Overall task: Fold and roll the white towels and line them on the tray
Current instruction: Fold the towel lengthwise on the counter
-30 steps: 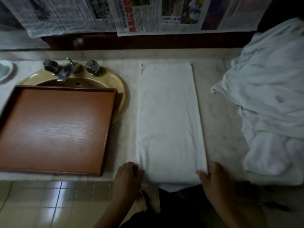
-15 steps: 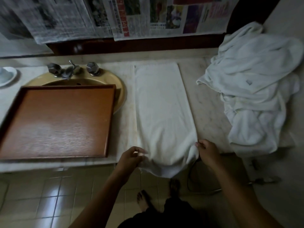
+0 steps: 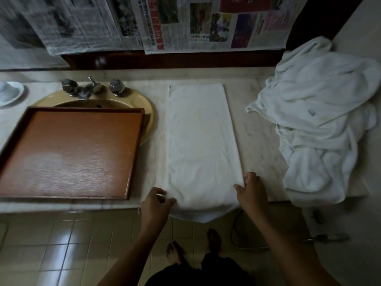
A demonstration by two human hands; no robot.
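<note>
A folded white towel [image 3: 202,141] lies lengthwise on the bench [image 3: 257,141], its near end drooping over the front edge; the left hand [image 3: 154,207] pinches the near left corner, fingers curled; the right hand [image 3: 252,195] grips the near right edge between thumb and fingers; the brown tray [image 3: 70,153] sits to the left, partly over the sink [image 3: 148,112]; a heap of white towels [image 3: 319,120] lies at the right.

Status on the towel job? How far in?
Done: one towel lies folded into a long strip on the counter.
In hand: the left hand and right hand grip its near corners at the counter edge. Rolling has not yet begun.
Left: roll it, set it on the tray, which shows no rolls, then work through the pile of loose towels at right.
</note>
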